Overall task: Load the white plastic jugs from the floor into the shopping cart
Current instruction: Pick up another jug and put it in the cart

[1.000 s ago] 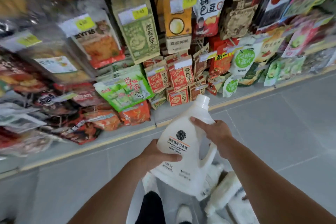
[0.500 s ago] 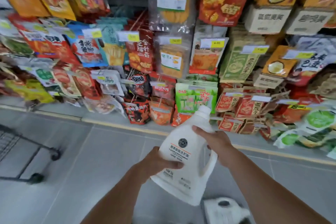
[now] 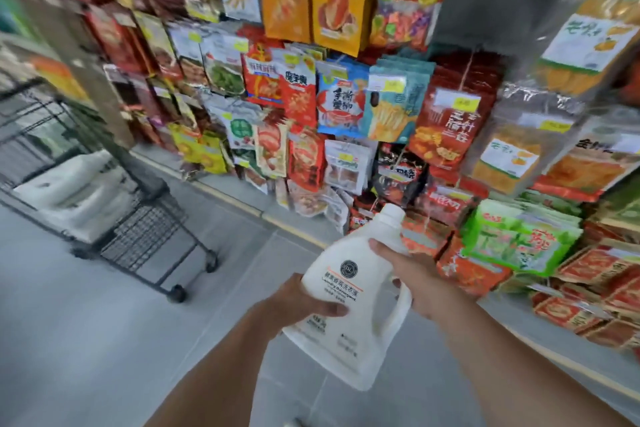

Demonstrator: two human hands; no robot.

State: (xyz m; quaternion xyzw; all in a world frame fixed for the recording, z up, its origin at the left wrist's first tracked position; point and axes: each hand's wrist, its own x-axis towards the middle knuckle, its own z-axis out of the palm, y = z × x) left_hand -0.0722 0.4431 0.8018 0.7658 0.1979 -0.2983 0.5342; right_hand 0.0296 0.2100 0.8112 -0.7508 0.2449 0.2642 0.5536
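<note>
A white plastic jug (image 3: 349, 319) with a printed label and a white cap is held in the air before me, tilted, cap up and away. My left hand (image 3: 294, 302) grips its lower left side. My right hand (image 3: 415, 274) holds its shoulder and handle on the right. The black wire shopping cart (image 3: 138, 225) stands on the floor at the left, apart from the jug. Blurred white jugs (image 3: 76, 184) lie inside its basket.
A shelf wall of hanging snack bags (image 3: 346, 97) fills the far side and the right. Its low base with a yellow edge strip (image 3: 287, 222) runs along the grey tiled floor (image 3: 86, 340). A pillar (image 3: 86, 55) stands behind the cart.
My view has swung left. The cart has come into view at the left, with jugs in it. The jugs on the floor have left the frame. Both hands keep their hold on the jug.
</note>
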